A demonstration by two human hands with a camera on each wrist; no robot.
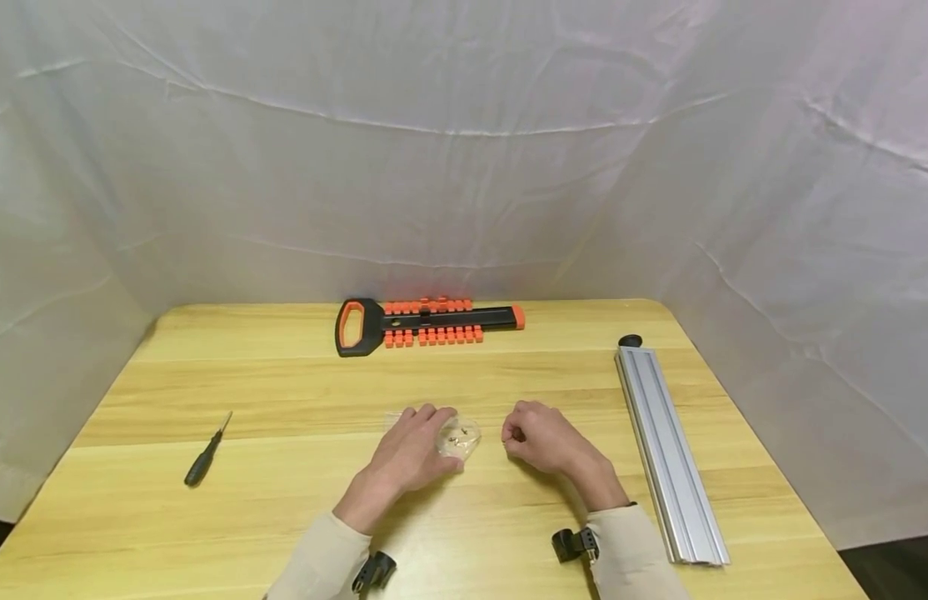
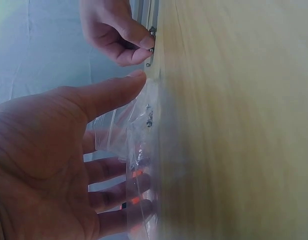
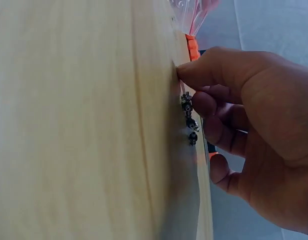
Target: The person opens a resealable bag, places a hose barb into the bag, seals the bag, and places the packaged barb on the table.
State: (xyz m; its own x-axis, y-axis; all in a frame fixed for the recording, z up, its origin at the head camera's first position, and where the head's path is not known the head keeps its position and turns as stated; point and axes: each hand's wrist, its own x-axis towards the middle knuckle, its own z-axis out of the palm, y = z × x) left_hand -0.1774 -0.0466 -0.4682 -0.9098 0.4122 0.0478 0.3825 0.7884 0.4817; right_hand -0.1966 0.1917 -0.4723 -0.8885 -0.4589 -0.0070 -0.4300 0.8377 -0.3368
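A clear plastic bag (image 1: 471, 448) lies on the table, with a few small metal screws (image 1: 464, 432) showing in it. My left hand (image 1: 410, 446) rests around the bag's left side, its fingers long and loosely bent behind the film in the left wrist view. Just right of the bag, my right hand (image 1: 546, 437) is low on the wood with bent fingers. The right wrist view shows several loose screws (image 3: 193, 138) on the tabletop beside those fingers. Thumb and index tips come together close to a screw (image 2: 152, 49); whether they pinch it is unclear.
At the back lies a black holder with orange clips and a loop handle (image 1: 370, 329). A screwdriver (image 1: 204, 458) is at the left. Along the right side runs a silver metal profile (image 1: 670, 458), with a black round piece (image 1: 630, 341) behind it. Pale cloth walls surround the table.
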